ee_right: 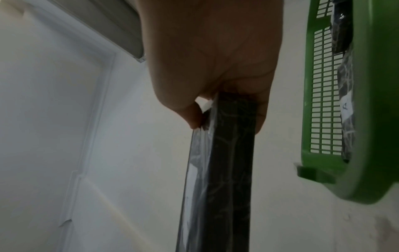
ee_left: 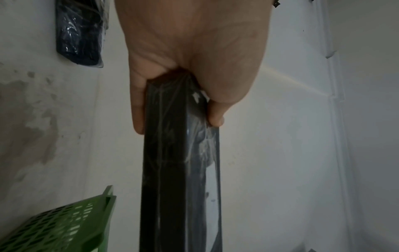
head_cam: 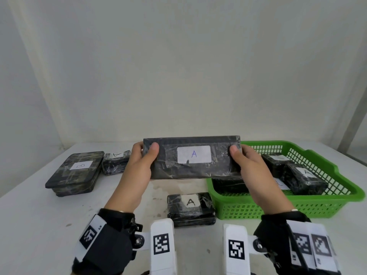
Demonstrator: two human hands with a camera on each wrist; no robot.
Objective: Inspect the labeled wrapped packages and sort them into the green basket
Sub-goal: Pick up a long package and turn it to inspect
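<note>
A long flat black wrapped package point(head_cam: 192, 157) with a white label marked A is held up above the table, label facing me. My left hand point(head_cam: 143, 155) grips its left end, thumb on the front. My right hand point(head_cam: 241, 155) grips its right end the same way. The wrist views show the package edge-on point(ee_left: 181, 170) point(ee_right: 228, 170) between thumb and fingers. The green basket point(head_cam: 337, 195) stands at the right and holds several wrapped packages, one point(head_cam: 303, 179) labeled A.
On the white table lie a small package marked A point(head_cam: 191, 209) in front of me, a large flat package marked B point(head_cam: 76, 173) at the left, and another small A package point(head_cam: 116, 162) beside it. A pale wall stands behind.
</note>
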